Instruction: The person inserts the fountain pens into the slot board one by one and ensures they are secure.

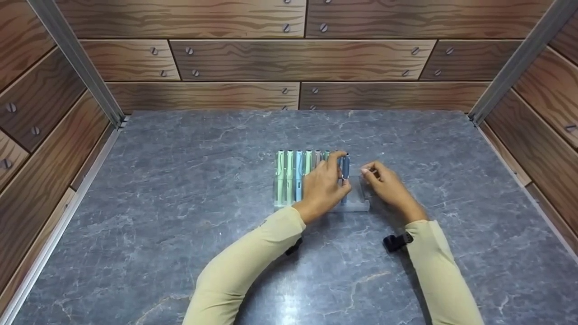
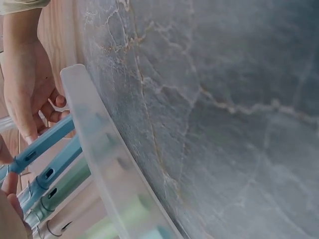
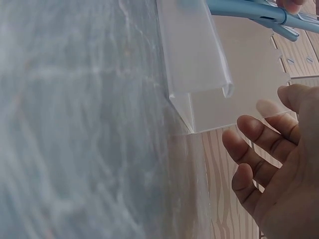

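A clear acrylic pen stand [image 1: 354, 206] leans back on the table, with a row of capped pens in its left and middle slots. My left hand [image 1: 323, 183] pinches the dark blue pen [image 1: 346, 167] at the right end of the row, forefinger near its top and thumb lower down. The left wrist view shows the pen's barrel [image 2: 47, 142] reaching the stand's front lip. At the stand's right edge is my right hand [image 1: 390, 185], its thumb and forefinger pinching the clear back plate [image 3: 239, 64]. One fingertip shows through the plate; the other fingers curl loosely below.
Light green pens [image 1: 280, 176] and a light blue pen [image 1: 299, 176] fill the left slots. Grey marbled tabletop [image 1: 158, 203] surrounds the stand. Wood-patterned panels [image 1: 298, 58] and metal posts [image 1: 81, 58] enclose the table.
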`<state>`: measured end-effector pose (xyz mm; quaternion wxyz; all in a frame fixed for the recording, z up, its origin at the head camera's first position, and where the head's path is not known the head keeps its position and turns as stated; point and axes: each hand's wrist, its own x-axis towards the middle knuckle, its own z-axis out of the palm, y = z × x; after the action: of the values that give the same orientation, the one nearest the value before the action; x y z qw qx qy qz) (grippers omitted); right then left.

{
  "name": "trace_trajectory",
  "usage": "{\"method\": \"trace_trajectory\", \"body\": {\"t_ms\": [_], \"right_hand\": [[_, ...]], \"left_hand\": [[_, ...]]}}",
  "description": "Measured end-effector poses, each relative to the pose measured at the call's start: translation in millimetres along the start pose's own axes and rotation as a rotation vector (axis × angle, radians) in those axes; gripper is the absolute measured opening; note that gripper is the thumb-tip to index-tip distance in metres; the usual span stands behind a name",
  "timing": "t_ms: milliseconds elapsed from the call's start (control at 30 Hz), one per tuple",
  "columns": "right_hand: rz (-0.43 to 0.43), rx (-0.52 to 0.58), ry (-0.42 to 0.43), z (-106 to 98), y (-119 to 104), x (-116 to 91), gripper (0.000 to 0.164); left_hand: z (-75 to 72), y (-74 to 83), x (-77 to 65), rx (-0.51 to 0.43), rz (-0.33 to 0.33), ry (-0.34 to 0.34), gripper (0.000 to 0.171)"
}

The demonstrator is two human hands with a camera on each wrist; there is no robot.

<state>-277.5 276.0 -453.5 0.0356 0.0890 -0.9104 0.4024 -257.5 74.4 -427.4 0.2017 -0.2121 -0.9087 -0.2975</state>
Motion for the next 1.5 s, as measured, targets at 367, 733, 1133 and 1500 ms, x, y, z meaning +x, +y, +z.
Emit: {"method": "trace_trajectory", "body": {"t_ms": [367,733,1133,1500], "right_hand": [[0.015,0.005,-0.019,0.1,1.0,0.0,0.031],[0.008,0.005,-0.003,-0.3,0.3,0.5,0.028],[0.001,0.011,-0.001,0.3,0.1,0.2,0.027],[-0.005,-0.010,-0.015,-0.5,-0.6,-0.1,0.029]], "left_hand": [[4.4,1.8,0.3,0.116,0.051,-0.002,0.062],[1.9,2.2,3.6,0.134,0.030,-0.060,0.064],[2.3,5.1,4.1,0.165,0.042,-0.038,0.061],[-0.4,2.3,2.1,0.135,0.047,-0.036,0.060]]}}
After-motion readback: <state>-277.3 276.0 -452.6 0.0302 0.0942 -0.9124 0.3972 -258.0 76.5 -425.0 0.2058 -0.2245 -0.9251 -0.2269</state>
